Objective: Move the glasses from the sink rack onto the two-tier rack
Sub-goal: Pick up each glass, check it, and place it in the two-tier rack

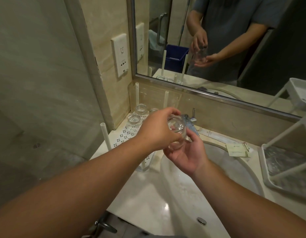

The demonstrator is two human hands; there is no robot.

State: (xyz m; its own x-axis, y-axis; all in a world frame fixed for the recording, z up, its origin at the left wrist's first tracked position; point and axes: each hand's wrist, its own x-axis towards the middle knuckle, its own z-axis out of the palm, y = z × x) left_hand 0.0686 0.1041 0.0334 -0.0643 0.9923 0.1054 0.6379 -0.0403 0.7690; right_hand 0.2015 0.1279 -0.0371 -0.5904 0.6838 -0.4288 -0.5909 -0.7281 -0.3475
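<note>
Head view: left hand (155, 130) holds one clear glass (177, 133) over the edge of the basin (166, 191), fingers curled down round its upper wall from above; the glass is tipped so its open mouth or base faces the camera, cannot tell which. Right hand (186, 156) sits palm-up just under the glass, fingers spread and loosely bent, touching or nearly touching its lower side; a firm grip by this hand is not evident. At least three more glasses (134, 119) stand on the perforated sink rack (123, 136) at left, between its white posts. Two-tier rack (286, 162) stands to the right of the basin, well apart from the held glass. Judgement: the glass is rigid, brittle, fairly light, smooth-walled and possibly wet, so slippery; a drop onto the hard basin would likely break it. Best hold is round the side wall with fingers opposed to thumb, second hand under the base during the carry across.
</note>
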